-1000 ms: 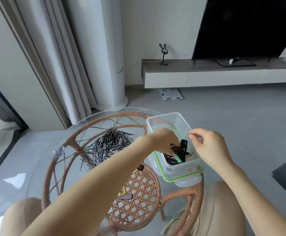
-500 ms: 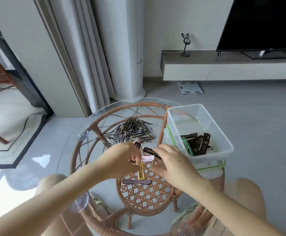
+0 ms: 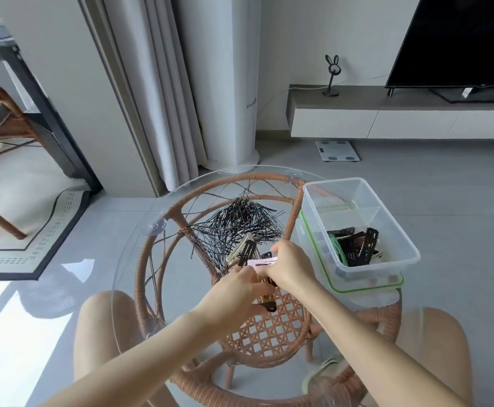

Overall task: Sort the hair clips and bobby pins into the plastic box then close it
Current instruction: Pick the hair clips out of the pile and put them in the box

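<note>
Pink hair clip (image 3: pixel 261 262) pinched by right hand (image 3: pixel 291 270), frame centre; left hand (image 3: pixel 239 286) curls round black clips (image 3: pixel 247 254) beside it. Plastic box (image 3: pixel 410 255) mid-right, part filled. Bobby pins (image 3: pixel 239 224) heaped above centre. Risk: overfull grip, so clips prob. slip onto glass tabletop (image 3: pixel 134 259).

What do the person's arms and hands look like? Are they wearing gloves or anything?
No gloves. The left hand and right hand are bare, and no sleeves show anywhere up to the picture's edge. I see no watch, bracelet or ring on either side.
</note>
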`<action>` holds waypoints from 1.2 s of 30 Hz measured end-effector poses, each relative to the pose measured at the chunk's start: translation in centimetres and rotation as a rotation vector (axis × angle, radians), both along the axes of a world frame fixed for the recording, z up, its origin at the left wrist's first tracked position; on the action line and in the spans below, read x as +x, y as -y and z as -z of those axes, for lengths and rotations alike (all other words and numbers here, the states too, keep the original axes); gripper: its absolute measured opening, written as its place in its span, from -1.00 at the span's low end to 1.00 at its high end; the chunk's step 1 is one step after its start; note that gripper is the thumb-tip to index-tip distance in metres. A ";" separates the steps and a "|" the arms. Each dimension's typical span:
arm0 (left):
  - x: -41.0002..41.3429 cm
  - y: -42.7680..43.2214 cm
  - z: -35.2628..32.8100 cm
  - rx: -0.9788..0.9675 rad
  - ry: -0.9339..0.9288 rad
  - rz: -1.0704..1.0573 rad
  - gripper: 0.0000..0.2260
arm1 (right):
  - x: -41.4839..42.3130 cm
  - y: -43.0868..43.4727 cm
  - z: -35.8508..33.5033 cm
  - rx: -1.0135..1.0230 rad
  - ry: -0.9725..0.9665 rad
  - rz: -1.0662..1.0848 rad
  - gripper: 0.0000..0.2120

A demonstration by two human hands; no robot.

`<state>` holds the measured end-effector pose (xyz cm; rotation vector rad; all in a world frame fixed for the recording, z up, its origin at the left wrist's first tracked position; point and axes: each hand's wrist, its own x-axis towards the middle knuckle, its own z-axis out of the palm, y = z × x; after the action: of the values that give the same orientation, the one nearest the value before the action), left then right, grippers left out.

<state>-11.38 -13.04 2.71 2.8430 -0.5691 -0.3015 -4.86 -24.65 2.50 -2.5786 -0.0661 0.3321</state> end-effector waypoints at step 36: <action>3.2 1.8 -8.9 -0.266 0.227 0.028 -0.88 | 1.1 14.7 -7.0 0.066 0.492 0.155 -0.69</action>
<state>-8.18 -14.84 11.61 2.6278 -0.6397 0.0891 -3.76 -39.38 9.53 -2.5217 -0.0519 -0.3592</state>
